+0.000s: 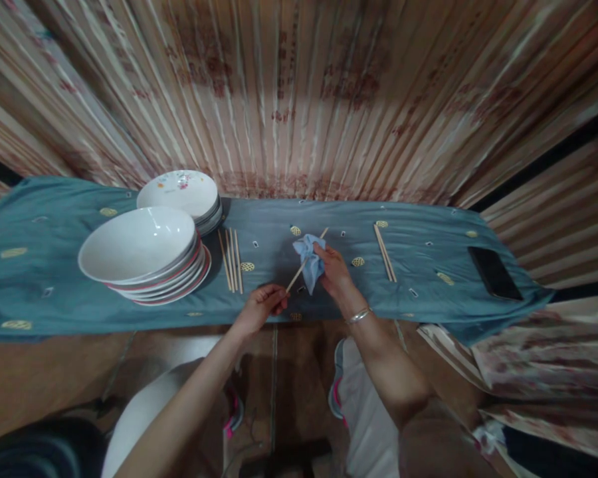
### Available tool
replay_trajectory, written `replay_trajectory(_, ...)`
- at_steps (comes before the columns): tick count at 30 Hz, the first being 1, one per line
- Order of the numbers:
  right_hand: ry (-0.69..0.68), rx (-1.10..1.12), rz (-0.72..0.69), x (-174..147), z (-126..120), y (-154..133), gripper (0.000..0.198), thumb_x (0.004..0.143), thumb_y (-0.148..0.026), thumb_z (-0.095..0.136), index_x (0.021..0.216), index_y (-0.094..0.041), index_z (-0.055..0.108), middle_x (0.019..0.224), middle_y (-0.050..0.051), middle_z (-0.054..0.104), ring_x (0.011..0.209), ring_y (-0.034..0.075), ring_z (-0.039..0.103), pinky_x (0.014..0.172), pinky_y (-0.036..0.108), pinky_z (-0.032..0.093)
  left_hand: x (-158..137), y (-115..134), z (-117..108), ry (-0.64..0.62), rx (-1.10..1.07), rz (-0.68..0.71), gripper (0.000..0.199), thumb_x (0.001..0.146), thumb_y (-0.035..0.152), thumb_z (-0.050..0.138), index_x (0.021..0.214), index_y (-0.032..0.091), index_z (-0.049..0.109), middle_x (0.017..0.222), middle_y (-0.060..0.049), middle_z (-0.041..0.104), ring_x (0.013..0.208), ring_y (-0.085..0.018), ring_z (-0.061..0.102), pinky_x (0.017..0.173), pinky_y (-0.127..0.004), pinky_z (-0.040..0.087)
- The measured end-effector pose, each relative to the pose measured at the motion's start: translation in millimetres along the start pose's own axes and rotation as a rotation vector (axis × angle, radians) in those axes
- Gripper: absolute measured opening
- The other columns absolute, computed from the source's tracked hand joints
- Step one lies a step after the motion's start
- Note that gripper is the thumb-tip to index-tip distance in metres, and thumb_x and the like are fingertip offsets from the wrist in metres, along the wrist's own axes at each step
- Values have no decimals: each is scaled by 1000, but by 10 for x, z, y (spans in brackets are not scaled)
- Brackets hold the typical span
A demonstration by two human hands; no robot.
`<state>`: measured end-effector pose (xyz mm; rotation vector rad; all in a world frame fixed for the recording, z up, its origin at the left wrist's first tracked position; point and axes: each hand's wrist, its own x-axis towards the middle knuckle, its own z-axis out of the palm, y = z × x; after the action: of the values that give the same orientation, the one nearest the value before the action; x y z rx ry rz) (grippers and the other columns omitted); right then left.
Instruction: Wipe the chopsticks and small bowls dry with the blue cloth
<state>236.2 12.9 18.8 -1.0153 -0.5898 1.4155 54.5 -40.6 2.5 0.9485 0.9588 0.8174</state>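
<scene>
Tablecloth (pixel 418 229) below stacked bowls (pixel 142 249), held chopstick (pixel 296 277)

The left hand (pixel 262 308) is gripping a thin, pale wooden chopstick (pixel 296 277); rightward of it, the right hand (pixel 335 271) is holding a crumpled, light-blue cloth (pixel 312 267).

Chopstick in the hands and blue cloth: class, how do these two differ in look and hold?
The chopstick is thin and straight; the cloth is crumpled. The chopstick is pale tan, the cloth light blue. The left hand holds the chopstick near its closer end, while the right hand holds the cloth. Both are in the person's hands.
</scene>
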Motion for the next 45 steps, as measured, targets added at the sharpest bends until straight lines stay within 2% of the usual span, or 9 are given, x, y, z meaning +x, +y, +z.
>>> replay_trajectory(8,67,51,-76,81,-159,-185,19,73,-35,82,74,-21,70,66,0,74,78,17,74,68,26,60,-74,-24,1,-26,50,-43,43,65,55,79,74,15,66,58,2,59,49,-7,43,48,-22,28)
replay_trajectory(14,123,49,-112,111,-196,-174,17,74,-34,81,75,-20,70,70,1,75,80,18,73,70,28,60,-83,-2,13,50,15,-26,40,56,44,88,76,16,66,63,-1,68,51,-9,51,50,-21,35)
replay_trajectory(21,80,39,-97,61,-166,-220,21,73,-37,82,75,-20,70,71,1,75,82,19,73,70,28,59,-61,0,5,56,11,4,35,62,45,84,67,16,65,61,-2,67,49,-9,51,48,-21,35)
replay_trajectory(27,36,69,-67,-29,-57,-251,21,72,-37,83,78,-20,72,73,1,76,83,20,74,68,28,59,-56,-19,9,51,-49,-26,45,60,55,84,72,15,69,57,0,64,47,-7,48,47,-21,33)
replay_trajectory(32,13,45,-49,-71,-2,-205,24,71,-41,82,76,-21,71,70,0,75,82,20,74,66,27,58,-45,-15,44,68,-86,-44,49,56,58,86,70,14,69,54,0,62,45,-7,46,46,-21,32)
replay_trajectory(40,-36,16,45,-127,98,14,27,61,-40,86,72,-20,72,70,1,75,77,20,72,64,27,54,-35,16,63,101,-133,-66,37,62,48,84,68,14,69,54,0,60,47,-7,48,47,-21,36)
replay_trajectory(45,-59,2,79,-209,196,160,30,58,-41,87,76,-19,76,69,0,75,62,13,63,58,23,47,-22,43,58,117,-182,-83,36,62,45,85,68,14,68,54,0,60,48,-7,49,47,-19,38)
